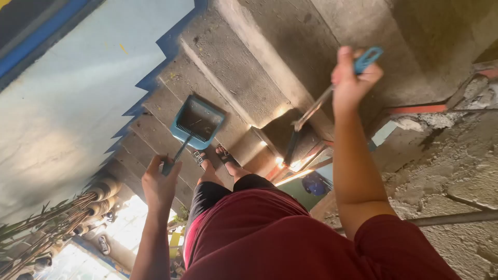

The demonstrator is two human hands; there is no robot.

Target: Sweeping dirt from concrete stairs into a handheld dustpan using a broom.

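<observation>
Left hand (160, 182) closed round dustpan (197, 122) handle end, pan at 12 o'clock: light, stiff plastic. Right hand (350, 78) gripping broom handle (313, 110) top; slim, rigid.

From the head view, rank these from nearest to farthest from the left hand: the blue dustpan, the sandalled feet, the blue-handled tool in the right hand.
1. Blue dustpan: its handle is in the left hand.
2. Sandalled feet: on the step beside the pan.
3. Blue-handled tool: far right, raised in the right hand.
</observation>
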